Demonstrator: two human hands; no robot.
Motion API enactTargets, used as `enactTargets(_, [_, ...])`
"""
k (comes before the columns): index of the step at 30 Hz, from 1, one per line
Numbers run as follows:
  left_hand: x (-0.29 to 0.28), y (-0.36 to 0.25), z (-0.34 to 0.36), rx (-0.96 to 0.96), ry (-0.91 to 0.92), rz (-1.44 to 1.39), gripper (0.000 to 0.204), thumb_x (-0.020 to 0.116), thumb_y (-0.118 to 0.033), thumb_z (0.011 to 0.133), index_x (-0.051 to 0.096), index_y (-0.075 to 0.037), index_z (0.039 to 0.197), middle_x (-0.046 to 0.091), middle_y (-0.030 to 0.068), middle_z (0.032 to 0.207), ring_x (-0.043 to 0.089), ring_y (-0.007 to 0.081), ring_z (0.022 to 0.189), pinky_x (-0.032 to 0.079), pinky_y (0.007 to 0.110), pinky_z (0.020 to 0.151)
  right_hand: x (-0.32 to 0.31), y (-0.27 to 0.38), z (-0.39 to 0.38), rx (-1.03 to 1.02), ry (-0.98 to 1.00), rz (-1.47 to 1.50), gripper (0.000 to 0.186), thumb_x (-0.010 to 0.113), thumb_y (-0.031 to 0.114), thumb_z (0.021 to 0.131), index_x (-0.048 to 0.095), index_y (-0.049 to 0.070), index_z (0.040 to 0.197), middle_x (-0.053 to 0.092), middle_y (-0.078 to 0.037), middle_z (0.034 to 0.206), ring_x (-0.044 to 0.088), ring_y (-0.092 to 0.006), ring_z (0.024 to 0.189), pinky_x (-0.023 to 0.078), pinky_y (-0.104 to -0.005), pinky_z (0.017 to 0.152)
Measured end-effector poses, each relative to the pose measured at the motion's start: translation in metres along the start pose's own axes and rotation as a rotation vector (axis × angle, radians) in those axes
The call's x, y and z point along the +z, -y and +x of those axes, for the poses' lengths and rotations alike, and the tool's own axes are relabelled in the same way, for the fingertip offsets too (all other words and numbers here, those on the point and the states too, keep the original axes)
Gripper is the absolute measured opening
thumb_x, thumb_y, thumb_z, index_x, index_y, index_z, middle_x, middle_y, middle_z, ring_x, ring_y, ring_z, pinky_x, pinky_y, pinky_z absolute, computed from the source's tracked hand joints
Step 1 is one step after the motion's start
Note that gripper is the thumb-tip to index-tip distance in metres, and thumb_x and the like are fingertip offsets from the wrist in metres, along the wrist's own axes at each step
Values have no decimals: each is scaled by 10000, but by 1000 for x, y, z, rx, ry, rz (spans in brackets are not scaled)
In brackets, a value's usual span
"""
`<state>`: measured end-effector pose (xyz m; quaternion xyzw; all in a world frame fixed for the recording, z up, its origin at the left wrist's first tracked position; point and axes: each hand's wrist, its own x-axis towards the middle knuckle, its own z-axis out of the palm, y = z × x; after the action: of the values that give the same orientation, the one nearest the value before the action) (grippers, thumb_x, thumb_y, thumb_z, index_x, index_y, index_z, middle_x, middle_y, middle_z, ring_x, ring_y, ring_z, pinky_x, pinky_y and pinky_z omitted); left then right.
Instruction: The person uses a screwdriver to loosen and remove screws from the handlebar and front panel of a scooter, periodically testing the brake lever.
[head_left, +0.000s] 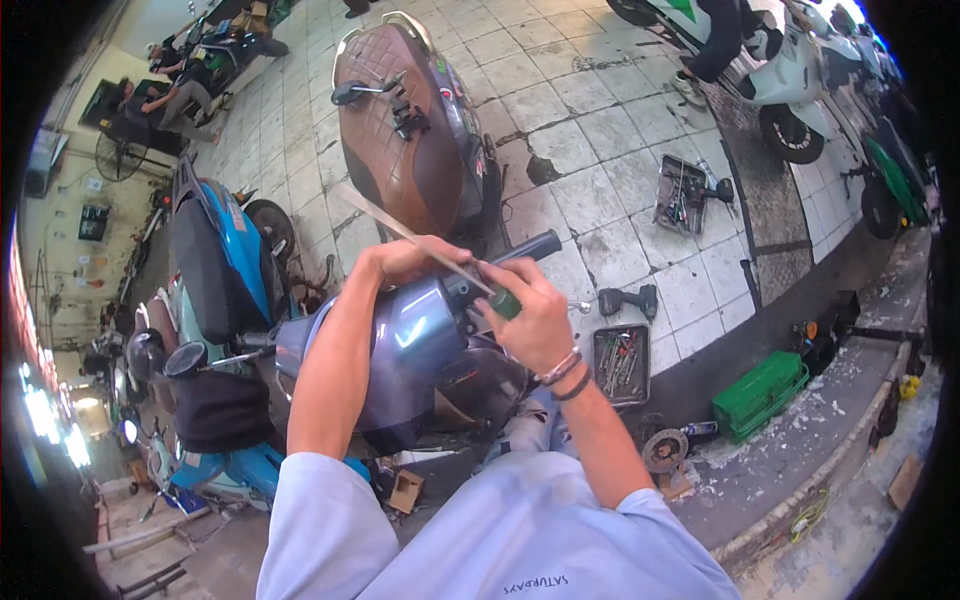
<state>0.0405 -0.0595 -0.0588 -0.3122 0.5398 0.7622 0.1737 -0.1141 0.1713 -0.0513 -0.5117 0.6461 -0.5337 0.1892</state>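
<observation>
- In the head view, the right hand (530, 305) is curled tight around the green-handled tool (507, 304), gripping it by the handle; its palm side is turned out of sight
- That tool is above the scooter's handlebar area, between the two hands; a long pale shaft (385, 218) lines up with the handle and slants up and left past the left hand, its outer part blurred, so its tip is hard to make out
- The left hand (412, 260) is bent at the wrist beside the shaft, fingertips partly hidden; I cannot tell whether it pinches the shaft or only rests there
- A dark handlebar grip (535, 246) juts out beyond the right hand, its inner end covered by the fingers
- The left forearm hides part of the glossy purple-blue front cover (410, 330)
- Small black parts (406, 115) lie jumbled on the brown seat (385, 185), their shapes hard to separate
- To the right on the floor, a drill (630, 301) lies near a black tray (597, 365) of tools too small to tell apart
</observation>
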Motion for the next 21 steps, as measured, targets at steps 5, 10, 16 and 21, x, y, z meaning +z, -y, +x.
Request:
enactTargets(5, [-17, 24, 10, -120, -267, -225, 284, 676, -336, 1054, 785, -78, 1096, 710, -23, 948, 591, 91, 815, 475, 265, 775, -4, 2, 48, -123, 366, -141, 528, 898, 298, 822, 777, 80, 1288, 738, -141, 1297, 758, -348, 1067, 627, -416, 890])
enactTargets(10, [-1, 7, 11, -193, -185, 104, 361, 509, -254, 1101, 770, -93, 1291, 705, -65, 975, 588, 62, 832, 487, 260, 797, -5, -7, 73, -165, 589, -190, 516, 869, 315, 827, 788, 80, 1279, 793, -160, 1198, 758, -358, 1051, 608, -423, 936])
enactTargets(16, [9, -1, 7, -147, -185, 28, 427, 496, -228, 1096, 723, -64, 1417, 768, -14, 1141, 649, 85, 922, 523, 274, 881, -2, 7, 58, -103, 526, -227, 432, 831, 339, 865, 790, 100, 1223, 793, -151, 1187, 767, -382, 1018, 607, -471, 928])
enactTargets(21, [2, 3, 6, -117, -198, 54, 380, 543, -248, 1078, 763, -41, 1309, 778, 22, 1116, 672, 106, 926, 529, 278, 889, -3, -5, 61, -130, 526, -166, 476, 830, 317, 863, 760, 115, 1288, 787, -158, 1222, 766, -385, 1034, 605, -481, 927])
